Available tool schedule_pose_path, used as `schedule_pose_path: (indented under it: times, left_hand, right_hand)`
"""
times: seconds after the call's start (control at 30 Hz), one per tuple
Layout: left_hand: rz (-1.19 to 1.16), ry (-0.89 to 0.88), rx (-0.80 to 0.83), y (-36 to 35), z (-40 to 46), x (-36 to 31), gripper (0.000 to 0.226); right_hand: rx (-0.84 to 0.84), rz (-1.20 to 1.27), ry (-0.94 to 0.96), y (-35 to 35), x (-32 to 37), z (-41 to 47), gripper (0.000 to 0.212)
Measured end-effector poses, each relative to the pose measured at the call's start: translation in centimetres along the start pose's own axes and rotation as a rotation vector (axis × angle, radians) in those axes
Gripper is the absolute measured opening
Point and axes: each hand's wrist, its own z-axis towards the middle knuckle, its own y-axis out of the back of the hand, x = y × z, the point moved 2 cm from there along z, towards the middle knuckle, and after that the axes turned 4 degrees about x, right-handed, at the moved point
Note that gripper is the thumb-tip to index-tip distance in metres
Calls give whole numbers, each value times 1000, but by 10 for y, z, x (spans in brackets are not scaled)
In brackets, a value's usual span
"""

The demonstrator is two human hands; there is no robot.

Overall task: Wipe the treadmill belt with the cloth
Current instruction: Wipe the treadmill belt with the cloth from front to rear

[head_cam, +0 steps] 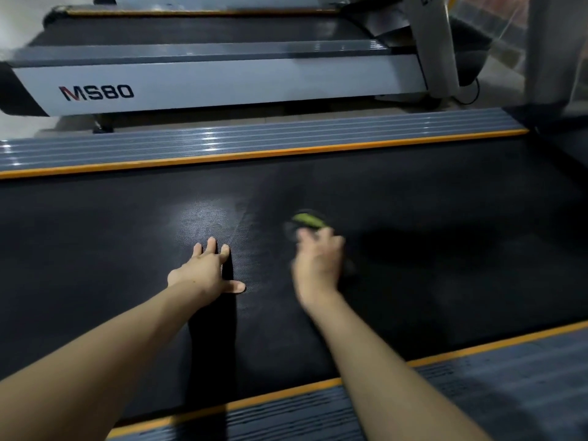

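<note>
Nearest to me are the person's two bare forearms, reaching over the grey ribbed side rail [477, 393] with its orange strip and out onto the black belt [95, 249]. The cloth [308, 219], green and dark, sits on the belt about midway across, under the fingers of the right hand [318, 265]. That hand is blurred, so I judge it mid-stroke; its fingers look curled down over the cloth, gripping it. To do this stroke well, I'd keep the cloth flat and pressed, work in overlapping passes from one orange edge to the other, and mind the dull patch [203, 218] near the left fingers. The left hand [203, 268] lies flat on the belt, fingers straight and spread, thumb out, holding nothing, seemingly bracing. Another treadmill [222, 81] marked MS80 stands just beyond the far rail.
</note>
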Motion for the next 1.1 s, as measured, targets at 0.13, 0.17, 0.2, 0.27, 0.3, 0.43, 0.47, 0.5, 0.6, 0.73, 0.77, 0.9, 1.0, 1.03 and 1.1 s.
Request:
schedule_pose_path:
  times: [0.13, 0.17, 0.2, 0.27, 0.3, 0.43, 0.47, 0.5, 0.6, 0.73, 0.77, 0.9, 1.0, 1.03, 1.1]
  left_hand:
    - [-4, 4, 2, -2, 1, 3, 106]
    - [-4, 2, 2, -2, 1, 3, 106]
    - [-1, 0, 4, -2, 1, 3, 106]
    - [3, -1, 7, -1, 0, 3, 105]
    - [4, -2, 3, -1, 0, 2, 103]
    - [-4, 2, -14, 0, 0, 0, 97]
    - [-9, 2, -13, 0, 1, 1, 97]
    - [-12, 3, -12, -1, 0, 1, 98]
    - [-26, 0, -9, -4, -2, 2, 102]
    - [-119, -31, -32, -7, -14, 5, 94]
    - [-146, -55, -62, -10, -18, 6, 85]
    - [-139, -124, -240, -24, -36, 11, 46]
    - [-86, -133, -243, -26, -36, 17, 47]
    - [-76, -128, -247, -26, -34, 20, 46]
    - [-66, -120, -271, -23, -26, 27, 46]
  right_hand:
    - [184, 132, 367, -13, 38, -35, 27]
    - [155, 123, 403, -7, 19, -29, 27]
    - [117, 76, 408, 0, -6, -22, 27]
    - [8, -3, 289, 20, -66, -1, 26]
    - [-27, -31, 194, 31, -94, 8, 27]
    - [-60, -126, -166, 43, -110, 11, 29]
    - [-57, -117, -184, 36, -90, 8, 28]
    - [-53, -82, -147, 26, -65, 2, 25]
    - [26, 78, 153, -6, 14, -29, 17]
    - [108, 105, 387, 4, 2, -32, 25]
    - [83, 66, 368, 12, -19, -26, 25]
    - [48, -11, 51, 48, -90, -7, 25]
    - [47, -4, 109, 48, -68, -28, 21]
    - [67, 36, 206, 43, -53, -39, 20]
    - [153, 110, 422, 30, -28, -63, 20]
